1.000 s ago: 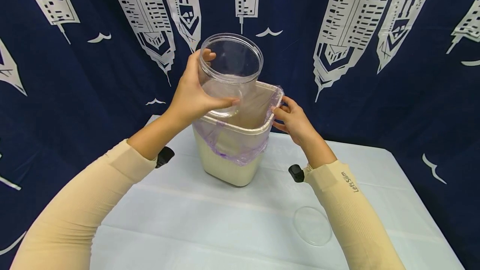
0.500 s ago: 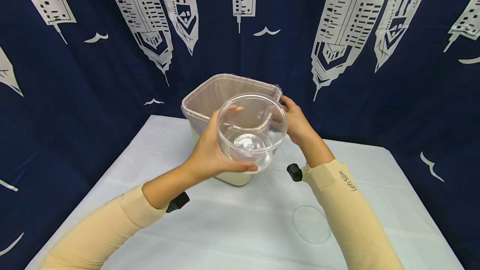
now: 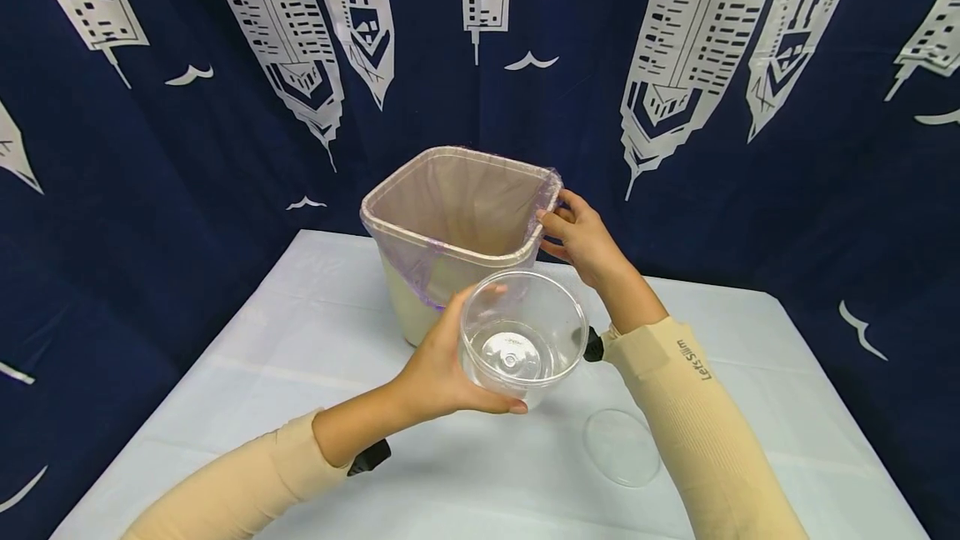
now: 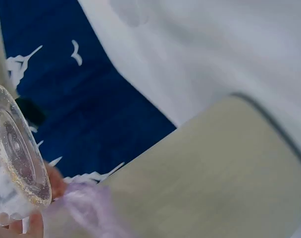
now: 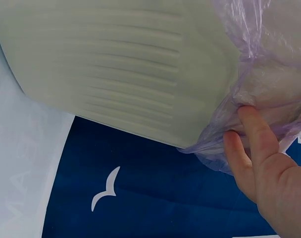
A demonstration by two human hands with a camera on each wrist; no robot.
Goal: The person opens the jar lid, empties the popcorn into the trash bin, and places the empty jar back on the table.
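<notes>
My left hand (image 3: 438, 373) grips a clear round plastic jar (image 3: 517, 357) by its side, thumb in front. The jar's open mouth tilts toward the head camera, and nothing shows inside it. It is held above the table, in front of a cream trash bin (image 3: 405, 302). The jar's base (image 4: 17, 144) appears at the left of the left wrist view. A thin, see-through purple bag (image 3: 412, 257) lines the bin and folds over its rim. My right hand (image 3: 588, 244) holds the bin's right rim through the bag, with fingertips against the plastic in the right wrist view.
A clear round lid (image 3: 622, 448) lies flat on the white-covered table (image 3: 300, 407), beside my right forearm. Behind the table hangs a dark blue curtain (image 3: 555, 123) with white building prints.
My left hand has brought the jar out from over the bin's mouth, down and toward me, to the front right. My right hand stays on the rim.
</notes>
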